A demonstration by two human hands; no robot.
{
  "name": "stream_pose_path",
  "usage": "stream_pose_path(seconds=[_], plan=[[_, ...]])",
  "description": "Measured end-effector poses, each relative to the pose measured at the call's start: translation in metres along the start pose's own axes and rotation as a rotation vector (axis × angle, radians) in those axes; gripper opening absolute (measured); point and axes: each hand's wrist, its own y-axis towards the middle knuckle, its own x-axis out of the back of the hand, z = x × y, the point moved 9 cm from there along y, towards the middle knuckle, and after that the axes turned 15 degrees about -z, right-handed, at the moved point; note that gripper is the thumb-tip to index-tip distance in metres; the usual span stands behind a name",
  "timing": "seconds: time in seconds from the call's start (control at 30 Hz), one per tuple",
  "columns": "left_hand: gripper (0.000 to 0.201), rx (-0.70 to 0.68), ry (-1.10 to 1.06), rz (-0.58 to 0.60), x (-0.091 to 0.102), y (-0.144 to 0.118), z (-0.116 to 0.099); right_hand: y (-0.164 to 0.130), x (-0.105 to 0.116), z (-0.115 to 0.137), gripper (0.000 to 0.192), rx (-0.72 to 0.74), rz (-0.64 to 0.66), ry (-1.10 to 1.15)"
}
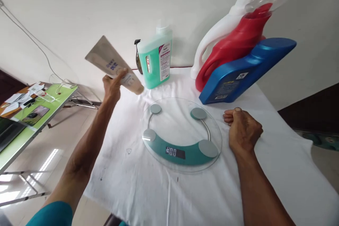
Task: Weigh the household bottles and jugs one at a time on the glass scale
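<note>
My left hand [114, 85] grips a beige squeeze tube [108, 56] near its cap end, holding it tilted in the air with the cap pointing down to the right. In the middle of the table lies a round glass bathroom scale [174, 127] with a teal band and a lit display that seems to read zero. Nothing rests on the scale. To the right of it, my right hand [243, 129] lies on the cloth in a loose fist, with nothing visible in its fingers.
Along the wall stand a green liquid jug [155, 63], a dark bottle [138, 58] partly behind it, a white jug [225, 24], a red jug [235, 46] and a blue bottle [238, 70]. A white cloth [132, 183] covers the table. A green desk [45, 113] stands at far left.
</note>
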Motion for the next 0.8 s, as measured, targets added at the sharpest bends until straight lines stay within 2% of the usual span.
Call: stream_pose_path(seconds=[0.1, 0.2, 0.33, 0.43, 0.6, 0.8], plan=[[0.044, 0.065, -0.054, 0.152, -0.023, -0.067, -0.012, -0.004, 0.000, 0.002, 0.038, 0.001, 0.002, 0.006], [0.046, 0.144, -0.047, 0.303, -0.045, -0.127, -0.008, -0.007, 0.002, 0.003, 0.035, -0.026, 0.006, 0.021], [0.041, 0.171, -0.026, 0.458, -0.064, -0.180, -0.002, -0.010, 0.005, 0.005, 0.033, -0.039, 0.033, 0.040], [0.039, 0.143, -0.014, 0.506, -0.069, -0.195, 0.000, -0.010, 0.004, 0.006, 0.033, -0.040, 0.047, 0.045], [0.038, 0.099, 0.042, 0.556, -0.073, -0.204, 0.001, -0.012, 0.003, 0.010, 0.031, -0.048, 0.051, 0.030], [0.051, 0.032, 0.051, 0.632, -0.074, -0.210, -0.009, -0.011, 0.003, 0.011, 0.033, -0.049, 0.077, -0.005]])
